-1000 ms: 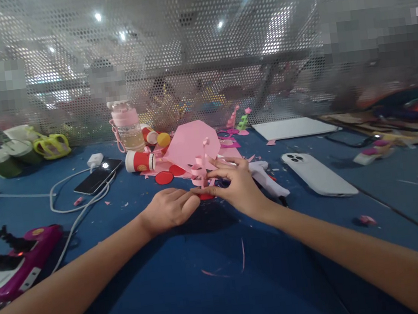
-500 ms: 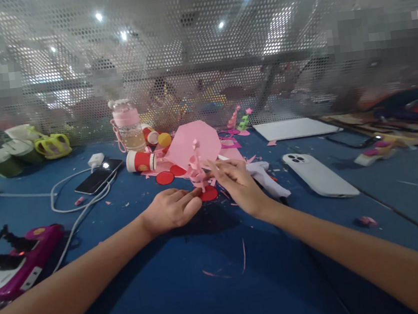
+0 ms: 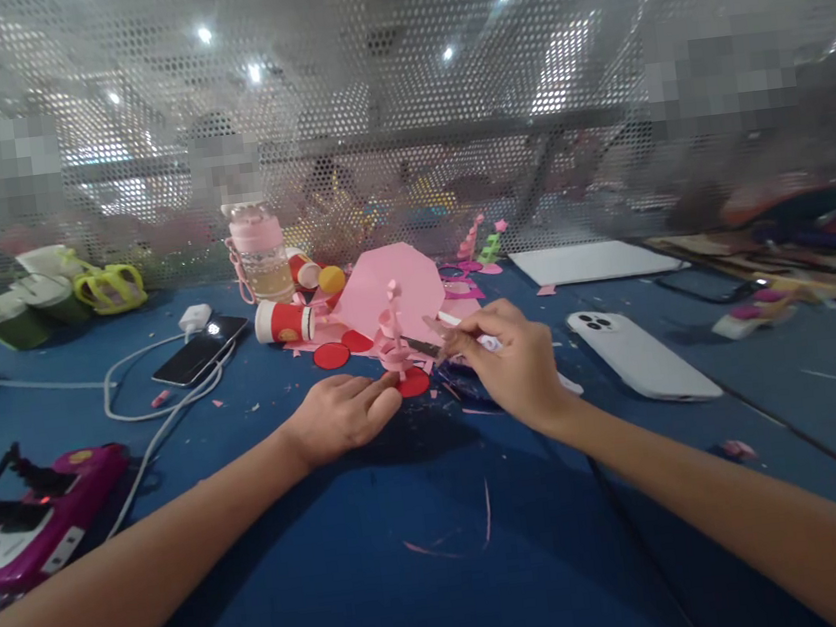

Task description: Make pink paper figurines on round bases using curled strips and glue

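A curled pink paper strip stands upright on a red paper disc. My left hand is closed at the disc's left edge, with thumb and fingertips holding it near the foot of the curl. To the right of the curl, my right hand is pinched on a small pale pink piece, partly hidden by the fingers. A dark blade lies between the curl and my right hand. Behind the curl is a large pink paper sheet with cut corners.
A red paper cup lies on its side near a pink-lidded bottle. A white phone is at right, a black phone with a cable at left. A magenta power strip sits front left. Behind stands a perforated metal screen.
My right hand has drawn away from the pink curl to the right, its fingers now pinched together, uncovering the blade. My left hand stays at the red disc.
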The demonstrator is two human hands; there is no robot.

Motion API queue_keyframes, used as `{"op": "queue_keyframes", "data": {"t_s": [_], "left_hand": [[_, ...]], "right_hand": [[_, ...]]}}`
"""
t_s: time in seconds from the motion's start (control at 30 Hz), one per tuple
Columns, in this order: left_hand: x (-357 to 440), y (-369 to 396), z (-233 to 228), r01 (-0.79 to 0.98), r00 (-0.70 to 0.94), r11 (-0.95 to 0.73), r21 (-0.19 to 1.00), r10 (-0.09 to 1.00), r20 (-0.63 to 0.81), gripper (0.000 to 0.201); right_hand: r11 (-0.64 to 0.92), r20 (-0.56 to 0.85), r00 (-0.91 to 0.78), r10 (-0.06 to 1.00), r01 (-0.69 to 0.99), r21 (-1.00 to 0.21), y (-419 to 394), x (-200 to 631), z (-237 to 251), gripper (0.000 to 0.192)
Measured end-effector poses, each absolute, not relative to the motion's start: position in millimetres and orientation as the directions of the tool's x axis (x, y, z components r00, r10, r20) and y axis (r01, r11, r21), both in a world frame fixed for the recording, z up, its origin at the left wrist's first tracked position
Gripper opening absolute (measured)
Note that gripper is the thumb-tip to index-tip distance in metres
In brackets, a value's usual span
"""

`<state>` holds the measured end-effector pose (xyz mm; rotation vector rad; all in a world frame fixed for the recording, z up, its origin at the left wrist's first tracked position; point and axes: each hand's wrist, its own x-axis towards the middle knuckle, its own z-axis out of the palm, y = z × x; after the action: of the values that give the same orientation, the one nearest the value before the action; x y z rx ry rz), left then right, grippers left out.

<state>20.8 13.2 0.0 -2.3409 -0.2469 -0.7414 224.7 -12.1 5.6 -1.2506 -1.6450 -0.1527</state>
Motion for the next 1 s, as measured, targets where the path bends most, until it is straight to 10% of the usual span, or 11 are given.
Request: {"op": "queue_keyframes", "data": {"t_s": [0.33, 1.0], "left_hand": [[16.9, 15.5, -1.9, 0.41, 0.79, -0.773, -0.485, 0.034, 0.613, 0.021], [21.4, 9.8, 3.9, 0.261, 0.811, -0.798, -0.543, -0.124, 0.571, 0.023]], "right_hand": [[0.593, 0.746, -0.088, 0.66, 0.67, -0.446, -22.9, 221.5, 9.5, 0.05], [0.613, 0.768, -0.189, 0.612, 0.726, -0.311, -14.6, 217.2, 1.8, 0.017]]}}
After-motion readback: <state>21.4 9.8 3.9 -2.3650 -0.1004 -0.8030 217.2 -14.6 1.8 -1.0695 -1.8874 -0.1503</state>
